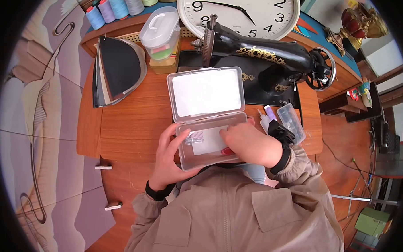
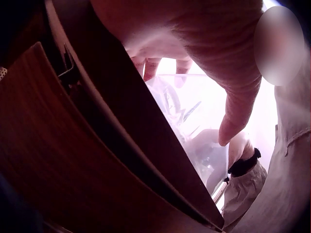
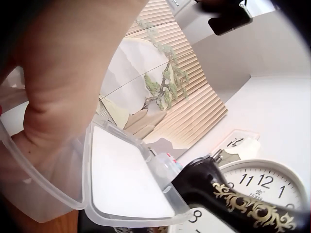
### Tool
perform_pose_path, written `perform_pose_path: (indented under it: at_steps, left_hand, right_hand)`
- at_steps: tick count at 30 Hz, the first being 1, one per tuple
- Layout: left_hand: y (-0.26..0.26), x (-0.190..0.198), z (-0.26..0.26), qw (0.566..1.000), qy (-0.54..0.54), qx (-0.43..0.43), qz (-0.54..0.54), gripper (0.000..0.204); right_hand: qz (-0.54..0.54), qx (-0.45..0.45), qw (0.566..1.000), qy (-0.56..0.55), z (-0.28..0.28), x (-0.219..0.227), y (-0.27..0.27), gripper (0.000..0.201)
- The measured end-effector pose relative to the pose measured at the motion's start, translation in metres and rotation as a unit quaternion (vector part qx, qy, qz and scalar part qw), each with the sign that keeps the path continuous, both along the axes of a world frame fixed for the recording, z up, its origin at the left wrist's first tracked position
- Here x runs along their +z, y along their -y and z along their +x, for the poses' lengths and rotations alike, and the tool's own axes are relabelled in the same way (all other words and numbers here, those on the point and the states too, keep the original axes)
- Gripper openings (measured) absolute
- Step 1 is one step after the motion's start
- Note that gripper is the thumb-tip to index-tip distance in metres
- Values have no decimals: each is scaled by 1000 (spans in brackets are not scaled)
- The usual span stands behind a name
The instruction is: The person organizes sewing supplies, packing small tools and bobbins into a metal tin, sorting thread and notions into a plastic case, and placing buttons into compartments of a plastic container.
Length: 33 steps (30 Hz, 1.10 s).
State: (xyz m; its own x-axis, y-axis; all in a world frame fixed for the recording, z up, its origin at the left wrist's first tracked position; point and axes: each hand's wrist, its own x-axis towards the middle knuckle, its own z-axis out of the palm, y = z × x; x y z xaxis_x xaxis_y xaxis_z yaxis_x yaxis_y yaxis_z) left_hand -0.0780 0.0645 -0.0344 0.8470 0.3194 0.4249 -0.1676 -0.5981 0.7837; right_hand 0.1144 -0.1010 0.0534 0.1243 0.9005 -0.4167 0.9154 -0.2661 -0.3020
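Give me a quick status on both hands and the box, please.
Left hand grips box at its left side. Right hand inside, grasp unclear. Lid open. Sewing machine just behind.

clock (image 1: 239, 16), numerals 8, 9, 11 through 5

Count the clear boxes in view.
3: the open box held by the left hand, the lidded box left of the sewing machine, and the small box right of the right hand. Others may be hidden.
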Motion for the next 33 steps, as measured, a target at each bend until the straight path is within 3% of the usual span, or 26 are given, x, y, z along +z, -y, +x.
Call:
perform_pose_path:
  at_steps: [5, 7, 8, 10, 14, 21, 25, 28, 33]
  left_hand:
    - [-1, 0, -1, 1000, 2, -4, 2, 91]
    - [-2, -1, 0, 1000, 4, -3, 3, 92]
    - [-2, -1, -1, 1000, 4, 2, 8, 92]
    - [-1, -1, 0, 1000, 5, 7, 13, 92]
    - [-3, -4, -1, 1000, 5, 3, 0, 93]
    - [-2, -7, -2, 1000, -1, 5, -15, 94]
    - [-1, -5, 0, 1000, 8, 3, -6, 94]
    - [-1, -5, -1, 1000, 7, 1, 2, 94]
    - [-1, -2, 1, 1000, 9, 0, 6, 94]
  right_hand:
    - [-71, 47, 996, -2, 4, -6, -5, 20]
    - [112, -19, 993, -3, 5, -16, 1, 22]
    - [111, -19, 994, -3, 4, -19, 0, 22]
    - [202, -51, 972, -105, 1, -23, -7, 24]
    - [291, -12, 945, -146, -21, -37, -24, 26]
    - [212, 27, 973, -86, -21, -49, -27, 27]
    - [209, 17, 973, -99, -21, -51, -24, 23]
    - [280, -18, 951, -127, -27, -45, -25, 34]
    - [261, 16, 954, -150, -26, -48, -29, 39]
